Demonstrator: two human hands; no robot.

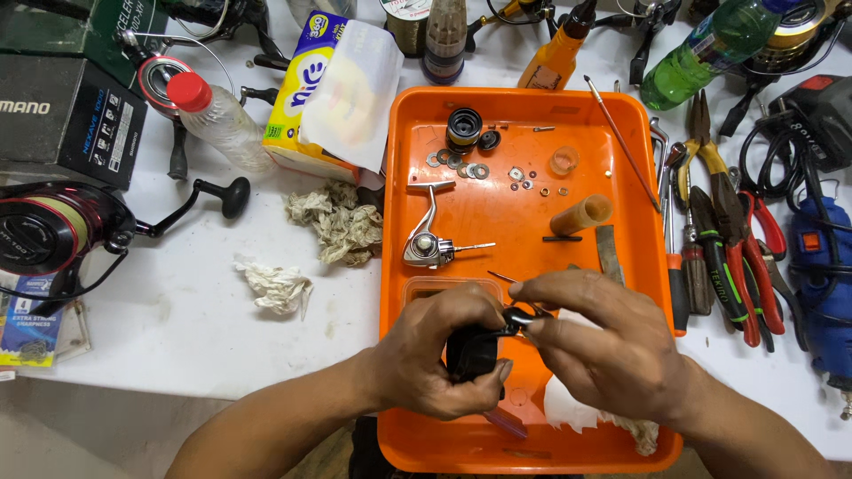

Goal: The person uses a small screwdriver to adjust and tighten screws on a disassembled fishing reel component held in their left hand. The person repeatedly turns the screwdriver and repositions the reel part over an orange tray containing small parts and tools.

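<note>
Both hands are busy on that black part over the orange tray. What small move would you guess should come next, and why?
Probably a small turn or pull by the right hand: its fingertips pinch a small piece on the black reel body, which the left hand grips over the orange tray.

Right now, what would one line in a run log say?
left hand: grips black reel body | right hand: pinches small part on it | place: over orange tray | nearby: silver reel handle, washers

Over orange tray (404,266) on white worktop (177,310): left hand (439,355) gripping black reel body (472,353), right hand (603,341) pinching its small part; silver handle (428,235) beyond.
</note>
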